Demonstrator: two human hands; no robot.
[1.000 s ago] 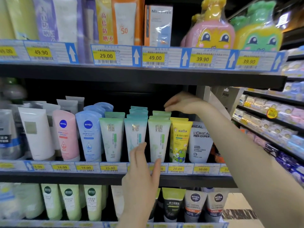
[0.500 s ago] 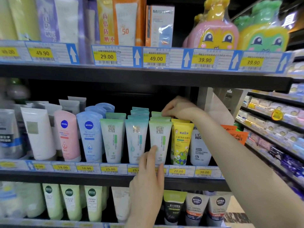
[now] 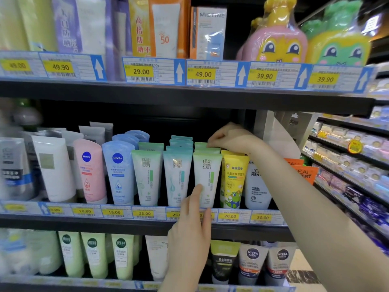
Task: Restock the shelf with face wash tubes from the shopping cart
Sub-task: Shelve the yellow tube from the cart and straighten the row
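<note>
**A:** Middle shelf (image 3: pixel 147 225), mid-restock: your right hand (image 3: pixel 229 137) reaches over the row, fingers curled down onto the crimped top of a white soft-plastic face wash tube with a green-tinted end (image 3: pixel 203 146), which stands cap-down behind the front tube of the same kind (image 3: pixel 207 178). Your left hand (image 3: pixel 190 232) is raised with fingers straight, the fingertips (image 3: pixel 197 189) laid against the lower face of that front tube, gripping nothing.

**B:** Is the right hand pinching the back tube, or only pressing on it?

**A:** The fingers are bent onto the crimp, and it reads as a pinch, though the fingertips are partly hidden behind the tube tops, so take that with some caution.

**B:** How should you expect these tubes to handle?

**A:** Light, by the look of them, with a glossy skin that may slide under dry fingers. The body is soft and will dent if you squeeze it; the flat crimped end and the cap are the stiff parts. Standing on their caps, they are probably tippy, and the row is packed close against the yellow children's face wash tube with a frog picture (image 3: pixel 232 180) on one side and the white tube with a teal-tinted end (image 3: pixel 177 178) on the other.

**B:** So where do you take hold?

**A:** At the crimp to steer a tube down into the row, or low near the cap to keep it upright. Keep the flat hand on the front tube as a stop, so nothing topples over the price-label rail (image 3: pixel 229 216).
</note>
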